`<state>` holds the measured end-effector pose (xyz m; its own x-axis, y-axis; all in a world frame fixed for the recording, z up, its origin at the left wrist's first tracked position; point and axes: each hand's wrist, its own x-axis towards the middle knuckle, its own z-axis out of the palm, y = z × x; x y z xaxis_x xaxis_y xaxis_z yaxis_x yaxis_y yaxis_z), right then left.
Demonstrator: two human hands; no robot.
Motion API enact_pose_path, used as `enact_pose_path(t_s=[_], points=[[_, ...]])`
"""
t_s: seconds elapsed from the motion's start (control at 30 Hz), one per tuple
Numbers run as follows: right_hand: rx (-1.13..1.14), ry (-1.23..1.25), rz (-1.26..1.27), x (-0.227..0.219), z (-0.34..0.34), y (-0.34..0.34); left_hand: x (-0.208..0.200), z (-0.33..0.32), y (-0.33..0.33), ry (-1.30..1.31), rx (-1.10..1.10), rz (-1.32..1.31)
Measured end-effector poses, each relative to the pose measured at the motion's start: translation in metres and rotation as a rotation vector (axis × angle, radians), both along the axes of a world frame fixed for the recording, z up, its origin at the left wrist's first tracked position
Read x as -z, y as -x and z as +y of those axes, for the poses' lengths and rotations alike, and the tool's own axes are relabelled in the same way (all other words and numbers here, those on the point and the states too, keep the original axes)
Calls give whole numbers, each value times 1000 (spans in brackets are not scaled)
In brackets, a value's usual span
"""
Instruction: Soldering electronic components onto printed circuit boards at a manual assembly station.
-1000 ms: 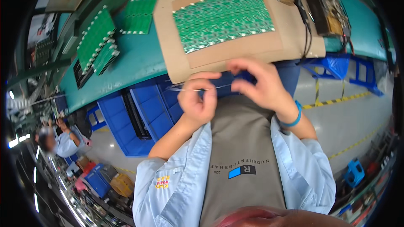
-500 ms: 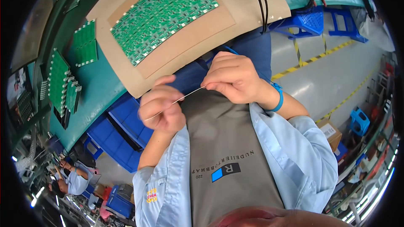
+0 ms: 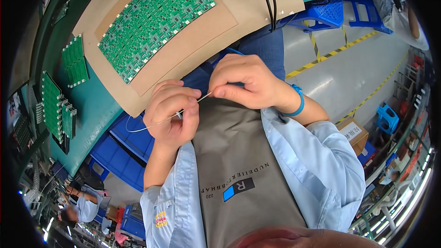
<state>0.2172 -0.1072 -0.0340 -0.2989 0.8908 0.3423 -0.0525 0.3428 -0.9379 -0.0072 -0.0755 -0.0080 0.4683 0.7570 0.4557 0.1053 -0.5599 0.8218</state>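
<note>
A thin silvery wire (image 3: 205, 96), which looks like solder wire, stretches between my two hands above my lap. My right hand (image 3: 248, 81) pinches one end between thumb and forefinger. My left hand (image 3: 171, 112) has its fingers curled, with thumb and fingertips closed on the wire close to the right hand's pinch. Beyond the left hand, the wire bends into a loose loop on its left side. In front of the hands lies a large panel of green circuit boards (image 3: 156, 23), resting on a brown sheet (image 3: 183, 48) on the bench.
Smaller green boards (image 3: 76, 62) and a leaning stack of board panels (image 3: 57, 108) stand on the green bench mat (image 3: 98, 110) at left. Black cables (image 3: 271, 0) hang over the bench edge. Blue bins (image 3: 124, 154) sit below left; a blue stool (image 3: 324, 14) is at right.
My view has shifted, so the bench appears farther left. My hands have come closer together, and the left fingers have settled on the wire. A wire loop now shows beside the left hand.
</note>
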Motion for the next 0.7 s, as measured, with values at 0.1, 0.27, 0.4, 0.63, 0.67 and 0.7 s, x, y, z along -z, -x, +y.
enact_pose_path(t_s=[0.1,0.27,0.4,0.63,0.67,0.7], points=[[429,10,-216,4,3,-6,4,6,2,57,-81,-65],[696,38,-450,17,10,-12,9,9,-4,192,-153,-86],[732,38,-521,18,7,-12,11,11,-10,241,-129,-28],[611,205,-342,13,-2,-10,15,13,-14,176,-71,117],[582,307,-188,10,-3,-10,19,11,-12,176,-71,101],[546,405,-28,8,0,-14,23,12,-15,176,-73,88]])
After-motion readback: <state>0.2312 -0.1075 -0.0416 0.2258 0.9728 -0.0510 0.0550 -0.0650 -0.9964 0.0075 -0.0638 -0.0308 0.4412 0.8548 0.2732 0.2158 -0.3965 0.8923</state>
